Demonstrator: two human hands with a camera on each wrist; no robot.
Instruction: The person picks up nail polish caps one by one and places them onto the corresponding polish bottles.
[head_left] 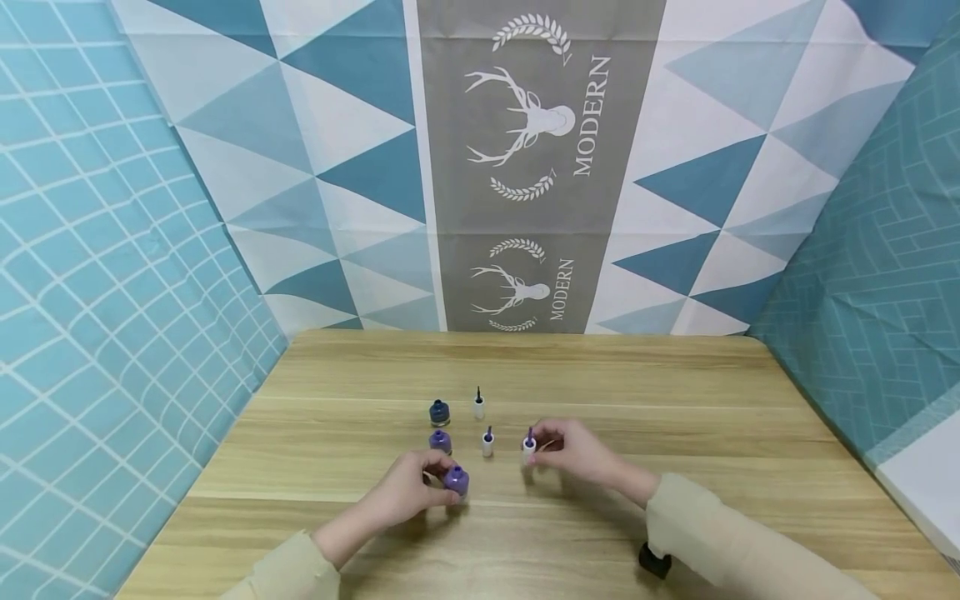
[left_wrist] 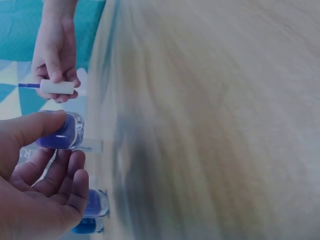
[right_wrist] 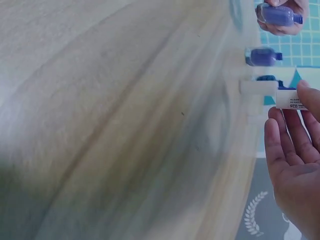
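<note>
In the head view my left hand (head_left: pixel 408 492) pinches an uncapped purple nail polish bottle (head_left: pixel 457 481) between thumb and fingers. The left wrist view shows the thumb on top of this glass bottle (left_wrist: pixel 70 131), fingers beneath. My right hand (head_left: pixel 581 452) holds a white nail polish cap (head_left: pixel 529 452) upright, its purple-coated brush pointing up. Printed lettering shows on that cap (right_wrist: pixel 289 100) in the right wrist view. Just beyond the left hand stand another open purple bottle (head_left: pixel 440 442) and a dark blue bottle (head_left: pixel 439 414). Bottle and cap are held apart.
Between the hands a second white cap (head_left: pixel 488 446) stands brush up on the wooden table (head_left: pixel 360 375). Farther back is a third cap (head_left: pixel 479 407) with a dark brush. A patterned cloth (head_left: pixel 360 167) hangs behind the table. Something black (head_left: pixel 655 562) shows under the right sleeve.
</note>
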